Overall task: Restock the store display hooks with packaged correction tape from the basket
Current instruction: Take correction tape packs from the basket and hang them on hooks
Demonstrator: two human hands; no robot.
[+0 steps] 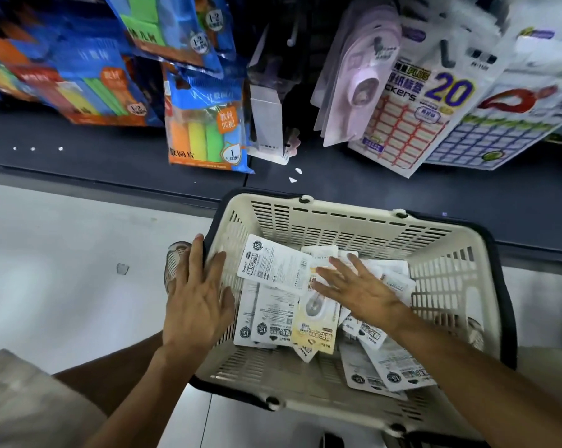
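Head cam looking down: a cream plastic basket with dark handles sits on the pale floor, right up against the dark base shelf of the display. Inside it there's a messy pile of correction tape packs, mostly white cards lying back side up, plus one yellowish pack face up with the tape dispenser showing through the blister. The left hand lies flat over the basket's left rim with fingers straight and spread, not gripping anything. The right hand is inside the basket, fingers straight and fanned out just over the pile, released, holding nothing; can't tell whether the fingertips actually touch the cards. Just left of the basket a shoe pokes out from behind the left hand. Up top, the hooks carry hanging stuff: pale purple tape packs in the middle, label sticker sheets with a big "20" to the right, and colourful blue and orange bags on the left. A few small white scraps lie on the shelf near the basket.
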